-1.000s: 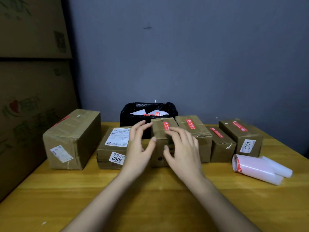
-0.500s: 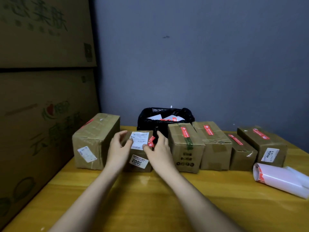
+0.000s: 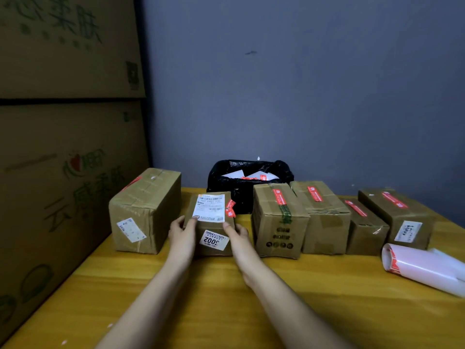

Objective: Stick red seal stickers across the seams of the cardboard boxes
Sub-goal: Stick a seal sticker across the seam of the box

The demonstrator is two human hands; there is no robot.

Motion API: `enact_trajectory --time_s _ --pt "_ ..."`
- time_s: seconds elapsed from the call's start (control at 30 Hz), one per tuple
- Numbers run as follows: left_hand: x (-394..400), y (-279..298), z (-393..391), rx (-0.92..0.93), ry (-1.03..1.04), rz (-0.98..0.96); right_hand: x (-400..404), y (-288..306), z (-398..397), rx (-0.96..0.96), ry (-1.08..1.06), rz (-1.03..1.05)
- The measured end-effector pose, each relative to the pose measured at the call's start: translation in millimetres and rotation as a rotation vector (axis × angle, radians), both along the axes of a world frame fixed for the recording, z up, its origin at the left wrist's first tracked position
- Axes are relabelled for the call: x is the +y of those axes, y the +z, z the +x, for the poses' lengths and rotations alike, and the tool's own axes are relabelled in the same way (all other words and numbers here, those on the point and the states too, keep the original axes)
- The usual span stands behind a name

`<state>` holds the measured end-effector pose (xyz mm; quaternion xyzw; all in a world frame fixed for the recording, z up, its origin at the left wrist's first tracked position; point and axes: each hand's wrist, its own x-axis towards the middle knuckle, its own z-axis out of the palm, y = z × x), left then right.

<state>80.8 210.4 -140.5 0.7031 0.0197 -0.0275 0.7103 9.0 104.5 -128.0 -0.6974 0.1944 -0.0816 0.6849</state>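
Black bag (image 3: pixel 224 183) holds white and red scraps (image 3: pixel 251 175).

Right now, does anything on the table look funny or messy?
Yes. The red seal sticker on the small box that both hands hold, left hand and right hand, looks crumpled and lifted at the top right edge, not flat like the stickers on the boxes to its right. The sticker roll also lies tipped on its side.

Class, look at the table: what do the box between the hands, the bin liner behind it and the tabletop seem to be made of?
Box: brown corrugated cardboard, seemingly wrapped in glossy clear tape, judging by the wrinkled sheen.
Bin liner: thin black plastic film, crinkled with shiny highlights.
Tabletop: yellowish wood or wood-look laminate; grain lines and a smooth, slightly reflective finish.
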Motion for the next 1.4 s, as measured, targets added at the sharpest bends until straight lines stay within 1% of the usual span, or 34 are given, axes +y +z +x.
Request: enact_trajectory --time_s 0.07,0.2,0.23,0.27,0.3,0.4,0.43,0.47,0.53,0.6,0.7,0.8,1.0,1.07,1.13,1.23,1.4 --pt "1 6 -12 -0.069 0.023 -0.011 0 5 -7 -0.043 -0.001 0.019" --pt "4 18 -42 -0.312 0.104 0.015 2 17 -27 -0.15 0.012 0.091" --pt "4 20 -48 -0.344 0.113 0.017 3 20 -32 -0.19 0.016 0.1" --pt "4 23 -54 -0.348 0.111 -0.006 4 22 -36 -0.23 0.014 0.105" --pt "5 27 -58 -0.309 0.091 -0.058 5 24 -39 -0.27 0.012 0.116" --pt "7 39 -68 -0.146 -0.008 -0.269 4 27 -46 -0.359 0.016 0.176" --pt "8 43 -71 -0.138 -0.055 -0.32 2 29 -49 -0.377 0.021 0.174" --pt "8 47 -75 -0.169 -0.088 -0.355 -1 31 -53 -0.391 0.027 0.158" --pt "7 55 -83 -0.276 -0.083 -0.376 -6 39 -62 -0.415 0.028 0.111" --pt "8 58 -86 -0.431 -0.053 -0.307 -11 49 -69 -0.444 -0.008 0.075" --pt "8 60 -87 -0.669 -0.082 -0.127 -24 63 -78 -0.513 -0.126 0.037" --pt "7 61 -91 -0.833 -0.114 0.028 -43 73 -83 -0.543 -0.203 0.092" --pt "-5 62 -101 -0.982 -0.209 0.141 -72 75 -93 -0.506 -0.187 0.529" --pt "-5 63 -101 -1.053 -0.263 0.207 -80 72 -97 -0.475 -0.192 0.633" --pt "-6 65 -101 -1.115 -0.326 0.297 -88 69 -103 -0.479 -0.208 0.661" --pt "-7 67 -100 -1.24 -0.387 0.436 -97 64 -112 -0.539 -0.216 0.654" --pt "-5 66 -93 -1.388 -0.433 0.582 -110 62 -129 -0.563 -0.188 0.618"
